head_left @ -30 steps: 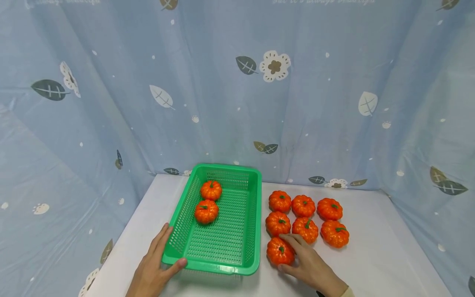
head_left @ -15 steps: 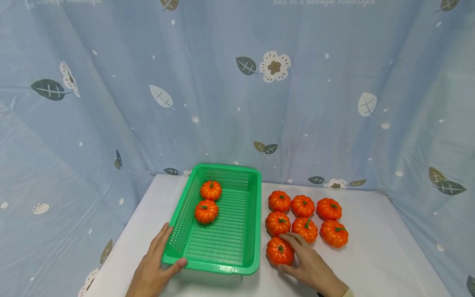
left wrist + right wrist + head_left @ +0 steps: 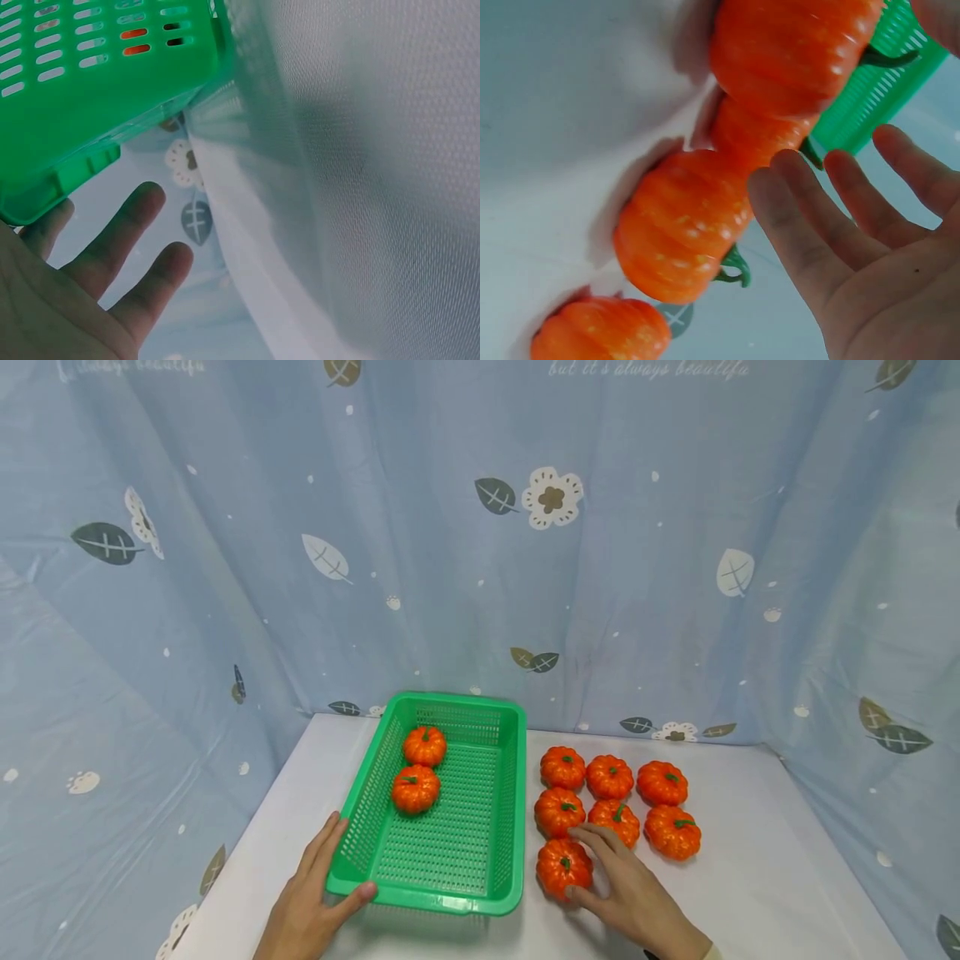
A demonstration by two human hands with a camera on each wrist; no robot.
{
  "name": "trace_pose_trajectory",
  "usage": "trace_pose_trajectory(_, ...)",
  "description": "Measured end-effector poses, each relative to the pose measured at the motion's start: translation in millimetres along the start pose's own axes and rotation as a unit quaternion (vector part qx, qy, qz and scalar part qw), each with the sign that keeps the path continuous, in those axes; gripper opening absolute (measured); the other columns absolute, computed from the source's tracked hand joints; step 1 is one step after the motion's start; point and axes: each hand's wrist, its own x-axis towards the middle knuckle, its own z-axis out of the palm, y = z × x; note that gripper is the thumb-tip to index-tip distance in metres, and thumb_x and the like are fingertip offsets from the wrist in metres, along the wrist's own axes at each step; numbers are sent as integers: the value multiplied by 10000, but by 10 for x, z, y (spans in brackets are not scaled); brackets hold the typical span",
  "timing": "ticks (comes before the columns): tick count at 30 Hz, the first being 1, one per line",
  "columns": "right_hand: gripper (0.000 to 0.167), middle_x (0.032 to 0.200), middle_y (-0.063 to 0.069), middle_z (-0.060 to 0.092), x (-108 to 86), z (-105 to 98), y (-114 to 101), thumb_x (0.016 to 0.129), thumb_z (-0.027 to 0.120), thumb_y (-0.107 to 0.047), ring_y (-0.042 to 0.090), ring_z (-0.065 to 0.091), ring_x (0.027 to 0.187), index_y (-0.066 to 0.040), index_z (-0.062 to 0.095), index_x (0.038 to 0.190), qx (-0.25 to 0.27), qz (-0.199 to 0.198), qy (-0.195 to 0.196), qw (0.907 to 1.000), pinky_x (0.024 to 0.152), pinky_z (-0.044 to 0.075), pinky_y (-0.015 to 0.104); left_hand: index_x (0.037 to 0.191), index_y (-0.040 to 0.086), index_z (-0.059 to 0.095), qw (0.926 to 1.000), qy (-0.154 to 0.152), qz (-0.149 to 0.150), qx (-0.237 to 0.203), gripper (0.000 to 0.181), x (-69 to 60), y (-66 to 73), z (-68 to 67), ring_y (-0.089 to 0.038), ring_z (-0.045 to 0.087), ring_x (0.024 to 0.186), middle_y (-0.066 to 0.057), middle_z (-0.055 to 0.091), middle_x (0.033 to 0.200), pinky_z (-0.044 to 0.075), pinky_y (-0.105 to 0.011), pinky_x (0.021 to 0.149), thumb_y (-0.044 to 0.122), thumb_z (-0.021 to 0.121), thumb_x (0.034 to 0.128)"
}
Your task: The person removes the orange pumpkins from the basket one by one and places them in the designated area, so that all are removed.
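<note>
In the head view, my left hand (image 3: 306,897) is at the near left corner of a green plastic basket (image 3: 431,903). Its thumb rests over the rim, while straight fingers extend along the outside. My right hand (image 3: 626,889) is beside the nearest small orange pumpkin (image 3: 564,870), thumb and fingers spread around its right side. Open fingers (image 3: 795,225) show in the right wrist view, with a gap to the pumpkins behind them. Two small pumpkins, one (image 3: 425,747) behind the other (image 3: 416,789), sit along the basket's left side.
Several more orange pumpkins with green stems, among them a far right one (image 3: 663,783), stand grouped on the white table (image 3: 757,860) right of the basket. A blue patterned curtain (image 3: 420,527) surrounds the table's back and sides.
My right hand has shifted very slightly right relative to the nearest pumpkin. The head view has moved a little. My left hand and the basket stay in place.
</note>
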Motion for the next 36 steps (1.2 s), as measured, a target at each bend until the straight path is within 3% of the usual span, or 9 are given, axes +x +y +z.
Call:
trace_pose_trajectory(7, 670, 1415, -141, 495, 25, -53, -66, 799, 884, -351, 143, 557, 1241, -323, 578, 1394, 48, -297, 366, 9989, 982, 539, 466, 1629, 357, 189, 10000, -57, -15, -17, 950, 18, 5, -17, -401, 378, 1418, 71, 165, 1681, 431, -692, 947, 492, 764, 884)
trace_pose_trajectory(12, 656, 1447, -116, 508, 36, -56, -142, 842, 856, -320, 99, 538, 1263, -404, 528, 1404, 246, -890, 805, 9925, 976, 545, 430, 1628, 355, 196, 10000, -32, 38, -20, 943, 37, 22, -28, -404, 396, 1406, 41, 186, 1679, 438, -697, 930, 490, 763, 886)
trace_pose_trajectory(16, 640, 1452, -125, 499, 70, -78, -258, 878, 825, -285, 113, 526, 1280, -381, 510, 1425, 454, -1410, 995, 9840, 986, 539, 428, 1627, 351, 204, 10000, -2, 42, -43, 940, 38, 33, -26, -409, 402, 1402, 36, 196, 1676, 442, -698, 927, 481, 767, 886)
trace_pose_trajectory(23, 544, 1449, -121, 491, 170, -139, -483, 947, 746, -316, 108, 516, 1294, -325, 512, 1438, 1016, -1836, 925, 9734, 1066, 465, 290, 1629, 347, 198, 10000, -38, -44, -18, 952, 21, 27, -22, -416, 385, 1412, 55, 181, 1678, 437, -694, 943, 494, 768, 881)
trace_pose_trajectory(28, 525, 1455, -75, 499, 234, -125, -613, 951, 742, -300, 131, 517, 1304, -271, 529, 1429, 1138, -2035, 848, 9687, 1054, 485, 328, 1631, 345, 191, 9999, -76, -55, -49, 954, 7, 23, -28, -408, 372, 1421, 39, 185, 1679, 439, -687, 946, 492, 766, 884)
trace_pose_trajectory(36, 583, 1469, -105, 480, 343, -75, -840, 940, 756, -284, 130, 494, 1337, -298, 488, 1458, 1107, -2464, 883, 9588, 1032, 507, 383, 1631, 360, 172, 9998, -159, -121, -10, 951, 6, 26, -34, -411, 369, 1422, 42, 167, 1682, 441, -701, 929, 499, 754, 891)
